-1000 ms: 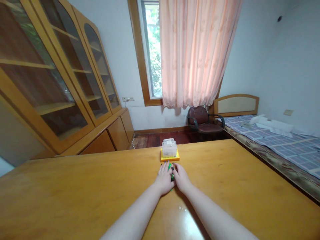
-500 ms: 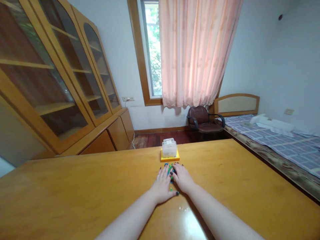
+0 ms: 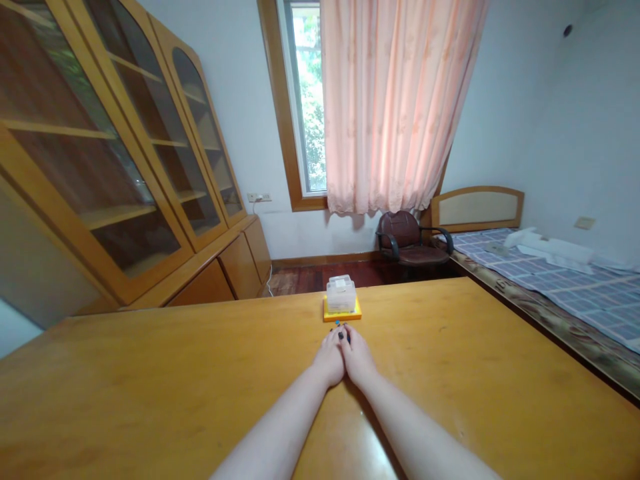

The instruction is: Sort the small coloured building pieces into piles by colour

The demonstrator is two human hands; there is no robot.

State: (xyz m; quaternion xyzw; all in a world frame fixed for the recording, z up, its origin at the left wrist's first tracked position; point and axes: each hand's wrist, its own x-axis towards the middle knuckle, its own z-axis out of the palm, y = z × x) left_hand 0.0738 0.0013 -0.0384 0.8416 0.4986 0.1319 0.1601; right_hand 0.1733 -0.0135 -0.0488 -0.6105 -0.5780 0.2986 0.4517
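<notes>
My left hand (image 3: 330, 358) and my right hand (image 3: 359, 357) are cupped together on the wooden table (image 3: 200, 373), their inner sides touching. The fingers of both curl inward around a gathered pile of small pieces, which the hands now hide. Just beyond the fingertips a small blue piece (image 3: 337, 323) shows. Directly behind it stands a clear plastic box (image 3: 341, 297) on a yellow-orange base (image 3: 345, 318); neither hand touches the box.
A glass-fronted cabinet (image 3: 165, 153) lines the left wall. Beyond the table's far edge are a brown armchair (image 3: 407, 240) and a pink curtain (image 3: 395, 107). A bed (image 3: 560, 267) with a checked cover lies to the right.
Half a second ago my hands lay spread flat beside small green and blue pieces. Both have since drawn together and curled inward, covering the pieces. The box stays put.
</notes>
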